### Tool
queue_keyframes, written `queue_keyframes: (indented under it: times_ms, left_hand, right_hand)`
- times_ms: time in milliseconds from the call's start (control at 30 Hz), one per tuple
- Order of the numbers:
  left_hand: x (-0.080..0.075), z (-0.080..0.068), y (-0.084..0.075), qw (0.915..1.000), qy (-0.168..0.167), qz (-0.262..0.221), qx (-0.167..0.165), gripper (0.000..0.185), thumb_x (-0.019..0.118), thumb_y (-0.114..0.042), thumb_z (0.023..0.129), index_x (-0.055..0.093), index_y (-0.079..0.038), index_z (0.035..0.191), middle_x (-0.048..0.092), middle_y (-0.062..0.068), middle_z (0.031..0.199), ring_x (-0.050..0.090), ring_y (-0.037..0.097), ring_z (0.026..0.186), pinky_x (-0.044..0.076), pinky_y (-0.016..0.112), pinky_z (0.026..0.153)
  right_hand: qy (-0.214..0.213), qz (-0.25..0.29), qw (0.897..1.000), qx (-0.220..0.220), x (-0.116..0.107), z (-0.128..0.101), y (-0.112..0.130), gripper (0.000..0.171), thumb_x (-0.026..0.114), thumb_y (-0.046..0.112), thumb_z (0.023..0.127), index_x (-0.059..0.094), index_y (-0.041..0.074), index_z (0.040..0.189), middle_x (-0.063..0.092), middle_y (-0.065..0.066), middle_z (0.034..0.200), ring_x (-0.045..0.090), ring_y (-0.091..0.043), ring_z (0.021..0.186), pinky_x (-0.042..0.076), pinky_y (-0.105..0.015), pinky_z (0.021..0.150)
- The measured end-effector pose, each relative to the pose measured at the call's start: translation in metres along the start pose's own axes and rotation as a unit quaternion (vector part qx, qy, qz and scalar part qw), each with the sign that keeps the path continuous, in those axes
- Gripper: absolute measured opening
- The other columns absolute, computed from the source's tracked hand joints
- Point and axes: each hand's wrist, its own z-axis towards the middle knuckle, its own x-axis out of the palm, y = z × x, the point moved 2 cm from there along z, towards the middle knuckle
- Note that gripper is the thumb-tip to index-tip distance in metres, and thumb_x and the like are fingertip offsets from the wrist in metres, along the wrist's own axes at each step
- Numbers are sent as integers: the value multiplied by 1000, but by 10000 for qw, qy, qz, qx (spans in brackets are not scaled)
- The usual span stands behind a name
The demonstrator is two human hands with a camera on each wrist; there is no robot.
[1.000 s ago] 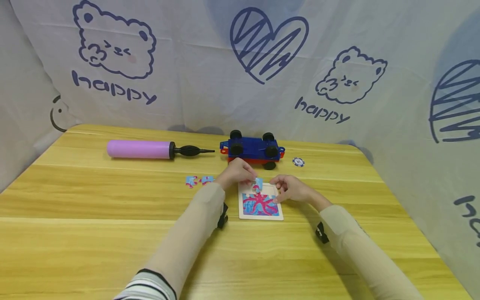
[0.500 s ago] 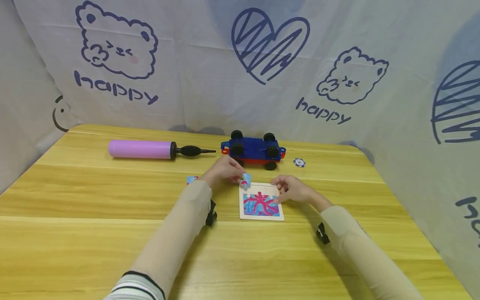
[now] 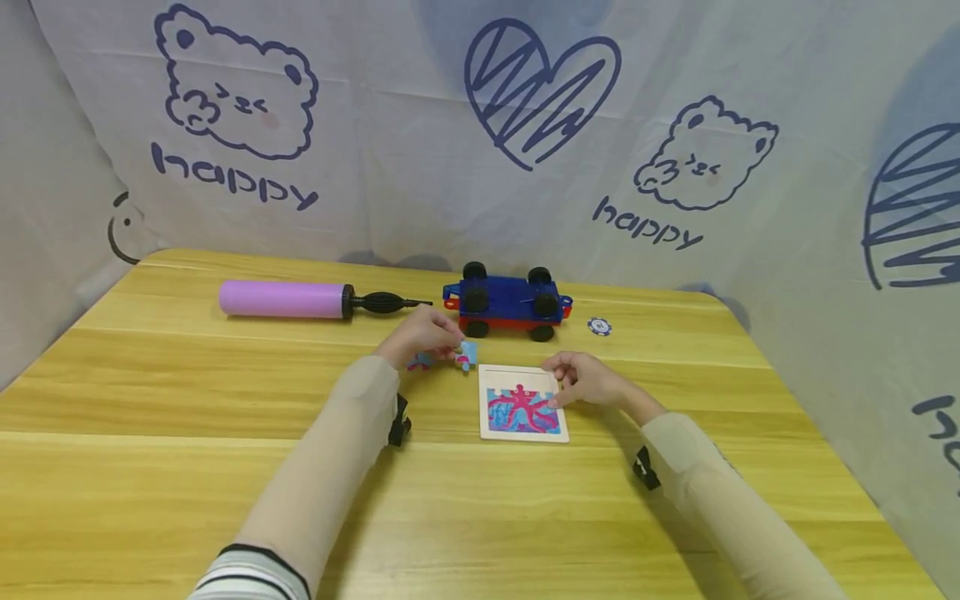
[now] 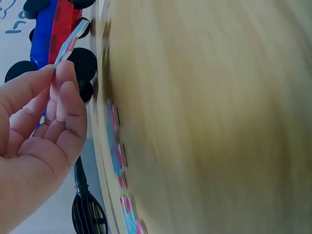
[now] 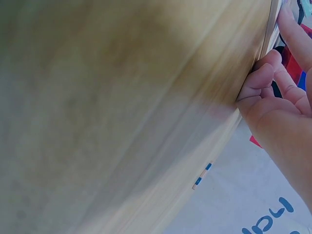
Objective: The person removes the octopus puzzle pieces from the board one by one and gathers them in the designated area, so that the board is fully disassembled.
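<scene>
A blue and pink puzzle piece [image 3: 467,355] is pinched between the thumb and fingertips of my left hand [image 3: 423,335], above the table left of the puzzle tray. In the left wrist view the piece [image 4: 71,43] shows edge-on, raised off the wood. Loose puzzle pieces [image 4: 115,141] lie below this hand; in the head view it partly covers them. The pale wooden puzzle tray [image 3: 523,437] has a pink octopus picture filling its lower part, and its upper strip is bare wood. My right hand [image 3: 588,379] holds the tray's right side, thumb at the picture's edge and fingers near the upper corner.
Behind the tray a blue and red toy car [image 3: 510,300] lies with wheels upward. A purple hand pump [image 3: 285,298] with a black nozzle lies at the back left. A poker chip [image 3: 599,326] is right of the car. A printed white cloth [image 3: 420,167] hangs behind the table.
My left hand has carried the pinched puzzle piece leftward, from over the tray's upper strip to beside the loose pieces. My right hand has stayed at the tray's side.
</scene>
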Motion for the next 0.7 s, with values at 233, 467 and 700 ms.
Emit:
queue_keyframes:
  times_ms: [233,467,700]
  left_hand:
    - [-7,1,5,9999,36,33,123,9,60,0,82,66,7,83,64,14,72,59,17,58,49,29,60]
    - [-7,3,7,9987,-122,390,-313,10,58,1,82,66,6,83,62,10,63,57,15,56,48,26,57]
    - [-6,2,7,9969,-159,677,-374,11,59,-1,82,66,7,87,61,6,61,56,13,55,47,26,57]
  right_hand:
    - [-30,-45,10000,52,0,1,-1,46,69,0,75,48,-10,114,44,-10,84,38,-14,65,32,-19,54]
    - [-19,2,10000,84,0,0,-1,46,70,-1,74,48,-10,114,44,-9,84,38,-15,65,31,-20,54]
    - [-32,-59,10000,73,0,0,-1,46,70,0,74,49,-9,114,44,-8,84,38,-15,64,31,-20,54]
